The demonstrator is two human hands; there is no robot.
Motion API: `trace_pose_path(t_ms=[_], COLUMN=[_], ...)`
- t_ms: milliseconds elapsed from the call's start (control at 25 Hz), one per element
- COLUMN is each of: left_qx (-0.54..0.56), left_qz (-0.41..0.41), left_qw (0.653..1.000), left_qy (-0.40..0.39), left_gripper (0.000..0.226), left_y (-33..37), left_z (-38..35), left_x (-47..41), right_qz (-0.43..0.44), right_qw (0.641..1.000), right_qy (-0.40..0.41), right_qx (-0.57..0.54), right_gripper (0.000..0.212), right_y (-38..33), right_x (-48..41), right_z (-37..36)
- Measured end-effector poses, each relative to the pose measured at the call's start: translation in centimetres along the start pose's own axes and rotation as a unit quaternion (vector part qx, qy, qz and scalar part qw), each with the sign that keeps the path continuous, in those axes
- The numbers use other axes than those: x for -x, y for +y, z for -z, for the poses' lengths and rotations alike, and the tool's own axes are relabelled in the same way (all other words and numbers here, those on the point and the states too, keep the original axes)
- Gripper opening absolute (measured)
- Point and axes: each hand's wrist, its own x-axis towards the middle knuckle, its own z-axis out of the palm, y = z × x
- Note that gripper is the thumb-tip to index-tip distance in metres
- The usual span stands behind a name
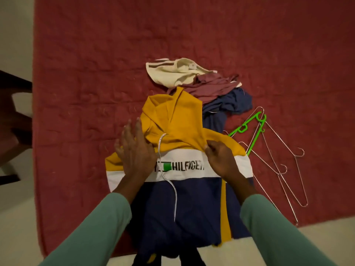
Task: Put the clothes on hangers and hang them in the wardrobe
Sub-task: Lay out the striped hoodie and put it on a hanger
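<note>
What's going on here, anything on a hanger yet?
A person has a yellow, white and navy hoodie spread on a red quilt. The left hand rests flat on it, and the right hand pinches its yellow fabric. No hanger shows in it. A green plastic hanger and wire hangers lie to the right, by a clothes pile.

Bare quilt point(76, 73) left of the hoodie point(178, 131); clothes pile point(211, 87) beyond, hangers point(243, 128) at right.

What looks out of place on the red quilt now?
Nothing looks damaged. On the hoodie, the white drawstring trails long down the front, the green hanger lies overlapping the wire hangers on the right, and the other clothes sit crumpled in a heap beyond it.
</note>
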Motion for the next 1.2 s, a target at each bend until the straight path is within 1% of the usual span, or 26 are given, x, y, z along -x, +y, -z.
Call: trace_pose_path(t_ms=[40, 120, 160, 200, 240, 320, 400, 440, 480, 520, 600, 720, 800, 840, 880, 920, 960, 1040, 1080, 1120, 1160, 1200], left_qx=[-0.019, -0.032, -0.04, -0.049, -0.056, -0.078, -0.111, -0.125, -0.135, -0.138, -0.137, -0.133, -0.136, -0.133, -0.123, -0.102, -0.063, 0.058, 0.125, 0.179, 0.203, 0.195], left_qz=[-0.035, -0.162, -0.228, -0.277, -0.303, -0.313, -0.313, -0.314, -0.314, -0.314, -0.315, -0.316, -0.313, -0.31, -0.305, -0.295, -0.279, -0.227, -0.195, -0.171, -0.16, -0.161], left_qw=[0.999, 0.985, 0.972, 0.959, 0.951, 0.945, 0.94, 0.938, 0.938, 0.938, 0.939, 0.939, 0.94, 0.941, 0.944, 0.95, 0.958, 0.972, 0.973, 0.967, 0.961, 0.955], left_qy=[0.027, 0.052, 0.047, 0.029, -0.001, -0.056, -0.076, -0.073, -0.061, -0.049, -0.023, -0.001, 0.005, 0.005, 0.005, 0.005, 0.004, 0.007, 0.021, 0.053, 0.1, 0.155], left_gripper=[0.088, 0.08, 0.074, 0.07, 0.069, 0.075, 0.085, 0.088, 0.09, 0.092, 0.094, 0.094, 0.094, 0.092, 0.09, 0.086, 0.082, 0.074, 0.073, 0.075, 0.079, 0.081], left_y=[1.1, 3.5, 4.4, 5.4, 6.2, 7.2, 7.4, 7.3, 7.1, 7.1, 7.1, 7.1, 7.1, 7.2, 7.3, 7.5, 7.8, 8.8, 9.4, 10.1, 10.9, 11.7], left_z=[-0.1, -0.6, -1.6, -2.7, -4.2, -7.7, -10.8, -12.1, -13.0, -13.8, -14.3, -14.5, -14.3, -14.1, -13.8, -13.4, -13.0, -11.6, -10.4, -8.8, -7.1, -5.2], left_x=[0.9, 2.2, 2.4, 2.4, 2.1, 1.5, 1.2, 1.2, 1.2, 1.4, 1.7, 1.8, 1.8, 1.9, 2.0, 2.3, 2.6, 3.3, 3.7, 4.1, 4.5, 4.8], right_qz=[-0.005, -0.046, -0.075, -0.116, -0.162, -0.265, -0.335, -0.346, -0.34, -0.326, -0.278, -0.181, -0.144, -0.128, -0.097, -0.057, -0.01, 0.102, 0.169, 0.234, 0.292, 0.341], right_qw=[0.999, 0.989, 0.977, 0.965, 0.952, 0.93, 0.923, 0.923, 0.927, 0.93, 0.937, 0.941, 0.926, 0.911, 0.896, 0.888, 0.895, 0.929, 0.937, 0.933, 0.917, 0.89], right_qy=[0.033, 0.14, 0.196, 0.235, 0.258, 0.249, 0.186, 0.165, 0.161, 0.17, 0.212, 0.275, 0.323, 0.348, 0.358, 0.357, 0.346, 0.31, 0.291, 0.273, 0.258, 0.247], right_qx=[0.003, -0.009, -0.019, -0.026, -0.034, -0.046, -0.042, -0.026, -0.011, -0.001, -0.017, -0.079, -0.128, -0.18, -0.246, -0.284, -0.282, -0.176, -0.098, -0.012, 0.084, 0.172], right_gripper=[0.028, 0.029, 0.03, 0.03, 0.029, 0.033, 0.049, 0.052, 0.046, 0.035, 0.013, 0.01, 0.012, 0.015, 0.016, 0.017, 0.019, 0.024, 0.027, 0.03, 0.034, 0.037], right_y=[0.5, 1.7, 2.5, 3.1, 4.4, 7.3, 10.2, 11.6, 12.8, 13.6, 14.4, 14.1, 13.2, 12.5, 11.6, 10.4, 9.0, 6.0, 4.3, 2.7, 1.3, -0.3], right_x=[0.8, 1.6, 1.4, 1.0, 0.1, -2.2, -4.5, -5.1, -5.6, -5.8, -5.7, -4.6, -4.6, -4.9, -5.3, -5.6, -5.8, -5.9, -5.6, -5.3, -4.8, -4.3], right_z=[0.0, 0.8, 1.5, 2.6, 3.5, 5.2, 5.8, 5.8, 5.7, 5.6, 5.9, 6.6, 7.6, 8.6, 9.7, 11.0, 12.1, 13.6, 14.1, 14.3, 14.4, 14.4])
